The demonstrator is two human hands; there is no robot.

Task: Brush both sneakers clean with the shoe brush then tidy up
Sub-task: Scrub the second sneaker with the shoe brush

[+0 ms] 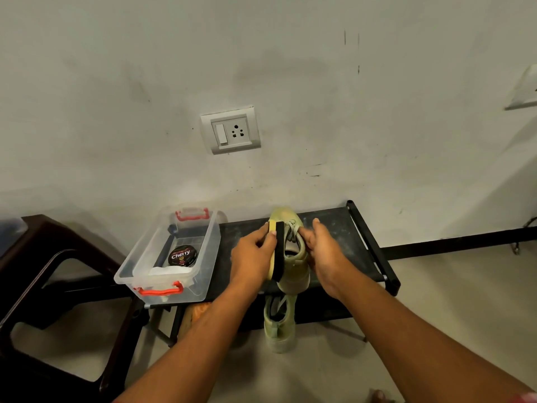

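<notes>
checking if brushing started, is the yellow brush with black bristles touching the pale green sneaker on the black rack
Touching. Head view: the yellow brush presses its black bristles against the pale green sneaker, no gap.

Bare desk [343, 234] top lies open from the sneaker [293, 266] toward 3 o'clock, ending at the raised end rail [374, 248]. At 9 o'clock a clear box [212, 245] stands near, blocking that side. The wall [290, 82] closes 12 o'clock. At 6 o'clock a second sneaker [279, 330] sits partly under the desk; a dark chair [58, 257] fills 8 o'clock.
</notes>
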